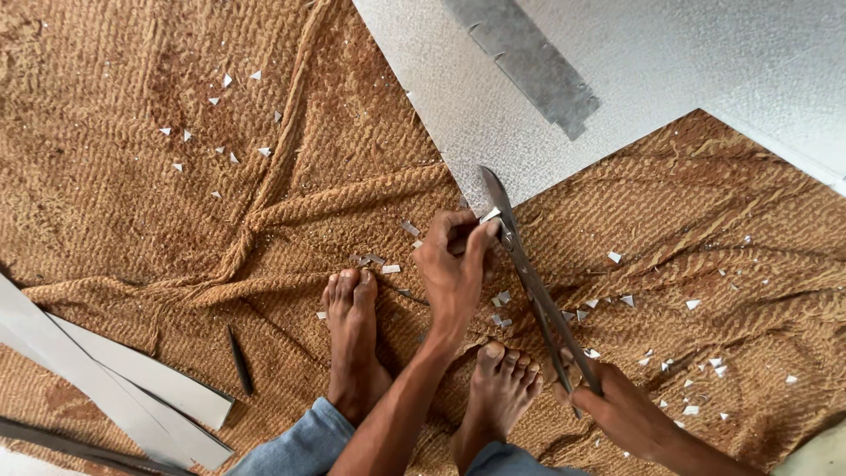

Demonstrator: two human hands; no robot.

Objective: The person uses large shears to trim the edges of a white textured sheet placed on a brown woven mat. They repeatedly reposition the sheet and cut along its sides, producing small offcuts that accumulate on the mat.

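On a brown woven mat (176, 220) strewn with metal chips (687, 304), the right hand (626, 410) grips tin snips (529, 273); the left hand (454, 264) pinches a sliver at the metal sheet (617, 53) corner.

Snip handle ends (582, 375) hidden inside the right hand (630, 414); metal sheet (652, 62) cropped by the top edge.
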